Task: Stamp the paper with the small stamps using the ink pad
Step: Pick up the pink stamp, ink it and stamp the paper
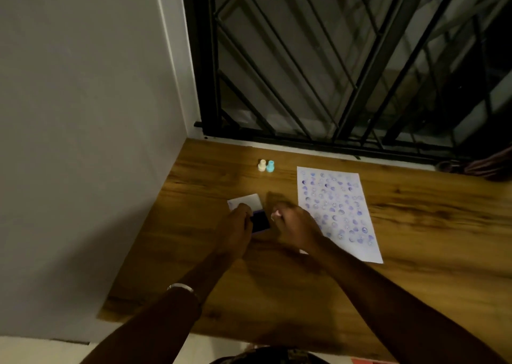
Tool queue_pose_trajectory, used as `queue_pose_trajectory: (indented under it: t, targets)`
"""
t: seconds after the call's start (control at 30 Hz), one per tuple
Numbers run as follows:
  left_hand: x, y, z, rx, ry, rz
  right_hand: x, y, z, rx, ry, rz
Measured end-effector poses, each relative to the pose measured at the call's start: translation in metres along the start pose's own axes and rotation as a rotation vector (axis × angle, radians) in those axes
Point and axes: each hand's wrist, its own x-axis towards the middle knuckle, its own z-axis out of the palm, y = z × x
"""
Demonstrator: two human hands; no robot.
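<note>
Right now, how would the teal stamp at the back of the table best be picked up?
Take the teal stamp by its narrow upper neck, coming from above. It stands upright with a wider base below, and the cream stamp sits close on its left, so a pinch front-to-back or from the right looks safest.

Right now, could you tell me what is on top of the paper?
The paper is covered in blue-purple stamp marks. The right hand, holding a pink stamp, overlaps its near-left corner, so that part is hidden.
</note>
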Motion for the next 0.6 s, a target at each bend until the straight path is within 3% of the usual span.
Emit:
queue_pose_trajectory:
  t: [0.27,0.6]
  targets:
    - [-0.011,0.039,0.054,0.112,-0.188,0.213,-0.049,0.049,-0.014,-0.106,0.064,0.051]
    - [-0.024,0.045,0.087,0.289,-0.187,0.314,-0.058,0.054,-0.005,-0.134,0.0,0.097]
